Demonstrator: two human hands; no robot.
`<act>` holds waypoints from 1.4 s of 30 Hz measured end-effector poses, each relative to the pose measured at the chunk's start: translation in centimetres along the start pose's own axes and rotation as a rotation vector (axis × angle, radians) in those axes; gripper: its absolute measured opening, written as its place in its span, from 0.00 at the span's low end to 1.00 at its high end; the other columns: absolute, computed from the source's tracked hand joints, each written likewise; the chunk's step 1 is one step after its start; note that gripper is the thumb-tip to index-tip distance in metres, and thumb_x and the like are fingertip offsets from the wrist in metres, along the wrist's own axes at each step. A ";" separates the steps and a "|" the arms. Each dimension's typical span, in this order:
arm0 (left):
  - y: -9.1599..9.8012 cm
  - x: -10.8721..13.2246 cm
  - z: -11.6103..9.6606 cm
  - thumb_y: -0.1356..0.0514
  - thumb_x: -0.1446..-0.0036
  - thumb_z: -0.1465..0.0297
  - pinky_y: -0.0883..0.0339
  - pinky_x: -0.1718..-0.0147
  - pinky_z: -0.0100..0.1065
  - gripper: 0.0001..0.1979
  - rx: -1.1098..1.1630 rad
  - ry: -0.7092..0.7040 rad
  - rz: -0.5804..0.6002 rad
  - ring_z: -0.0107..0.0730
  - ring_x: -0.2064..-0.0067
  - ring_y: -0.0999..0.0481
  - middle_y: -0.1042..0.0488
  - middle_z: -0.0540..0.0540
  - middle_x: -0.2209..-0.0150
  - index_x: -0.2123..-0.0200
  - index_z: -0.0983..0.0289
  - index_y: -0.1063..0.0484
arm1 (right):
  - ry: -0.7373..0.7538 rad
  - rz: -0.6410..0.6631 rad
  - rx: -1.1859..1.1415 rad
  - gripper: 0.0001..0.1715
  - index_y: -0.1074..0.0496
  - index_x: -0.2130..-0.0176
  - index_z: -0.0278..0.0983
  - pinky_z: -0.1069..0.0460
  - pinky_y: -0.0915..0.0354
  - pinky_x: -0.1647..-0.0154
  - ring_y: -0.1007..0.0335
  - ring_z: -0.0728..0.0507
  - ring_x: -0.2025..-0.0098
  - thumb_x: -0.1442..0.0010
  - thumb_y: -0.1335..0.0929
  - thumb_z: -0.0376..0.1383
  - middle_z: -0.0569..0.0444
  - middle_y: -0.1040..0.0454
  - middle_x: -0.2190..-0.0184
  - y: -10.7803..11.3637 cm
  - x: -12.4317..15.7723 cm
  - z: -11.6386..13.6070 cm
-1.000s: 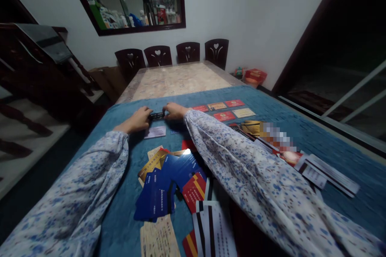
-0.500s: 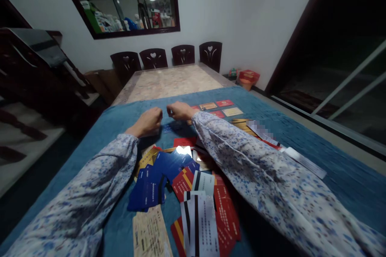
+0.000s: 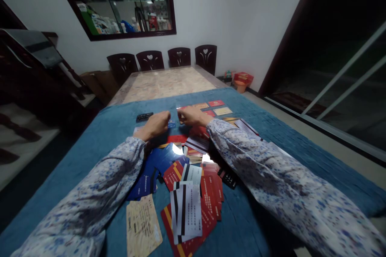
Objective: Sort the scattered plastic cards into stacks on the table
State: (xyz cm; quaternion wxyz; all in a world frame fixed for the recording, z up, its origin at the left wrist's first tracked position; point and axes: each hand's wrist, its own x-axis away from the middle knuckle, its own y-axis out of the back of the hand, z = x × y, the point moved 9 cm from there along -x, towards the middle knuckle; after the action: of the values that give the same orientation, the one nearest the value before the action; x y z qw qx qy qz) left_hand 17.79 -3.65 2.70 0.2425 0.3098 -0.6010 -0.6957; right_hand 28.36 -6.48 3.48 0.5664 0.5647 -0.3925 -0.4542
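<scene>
My left hand is closed over the far part of the blue cloth, knuckles up. A blue card lies right beside its fingertips, and a black card lies to its left. My right hand is also closed, fingers bent down, close to the laid-out cards. Whatever either hand pinches is hidden. Nearer me is a heap of overlapping cards: blue cards, red cards, white striped cards and a cream card.
Past my right hand, red cards and a cream card lie in rows. A white striped card rests on gold cards to the right. The blue cloth covers the near table; the bare marble top and several chairs are beyond.
My left hand has shifted right and the right hand slightly right. The black card at left now shows. The view has moved a little, and more of the heap near my right forearm is visible.
</scene>
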 end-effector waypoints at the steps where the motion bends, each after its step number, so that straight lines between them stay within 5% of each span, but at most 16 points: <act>1: -0.1 0.0 -0.4 0.47 0.39 0.77 0.31 0.57 0.37 0.14 0.008 -0.002 0.004 0.44 0.55 0.21 0.21 0.63 0.55 0.53 0.65 0.28 | -0.001 0.004 -0.001 0.16 0.22 0.49 0.39 0.51 0.41 0.63 0.23 0.39 0.52 0.35 0.34 0.33 0.46 0.18 0.51 -0.1 0.5 -0.1; 13: -0.5 1.8 -5.8 0.43 0.41 0.75 0.30 0.58 0.39 0.09 0.219 -0.134 -0.037 0.40 0.59 0.25 0.24 0.60 0.58 0.58 0.63 0.25 | -0.048 0.003 -0.009 0.15 0.23 0.49 0.40 0.51 0.45 0.66 0.23 0.40 0.57 0.35 0.31 0.38 0.46 0.17 0.58 -1.8 5.8 -2.8; 22: -1.2 4.3 -9.4 0.41 0.38 0.70 0.37 0.38 0.49 0.16 0.381 -0.423 -0.031 0.45 0.42 0.32 0.24 0.60 0.45 0.48 0.61 0.23 | -0.030 -0.026 -0.062 0.12 0.22 0.52 0.41 0.51 0.45 0.66 0.24 0.40 0.56 0.35 0.32 0.37 0.47 0.18 0.57 -2.6 8.0 -3.5; 29: -2.1 4.8 -9.5 0.41 0.37 0.69 0.44 0.34 0.59 0.21 0.378 -0.422 0.073 0.51 0.33 0.39 0.26 0.58 0.38 0.41 0.55 0.24 | 0.032 -0.081 -0.078 0.11 0.22 0.55 0.39 0.52 0.46 0.65 0.27 0.42 0.54 0.32 0.33 0.37 0.46 0.21 0.54 -3.0 8.7 -3.0; 42: -2.0 4.8 -9.5 0.41 0.37 0.70 0.43 0.36 0.57 0.20 0.368 -0.450 0.050 0.50 0.34 0.37 0.25 0.59 0.39 0.43 0.57 0.25 | 0.216 -0.178 -0.129 0.10 0.21 0.59 0.36 0.50 0.45 0.62 0.34 0.43 0.59 0.32 0.33 0.37 0.48 0.24 0.63 -3.6 9.9 -2.6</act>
State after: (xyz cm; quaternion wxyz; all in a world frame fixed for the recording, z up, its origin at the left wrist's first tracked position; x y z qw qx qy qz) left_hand 21.36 -13.25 -0.77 0.0602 0.1716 -0.7633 -0.6200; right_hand 33.32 -15.05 -0.96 0.5980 0.6053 -0.2475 -0.4633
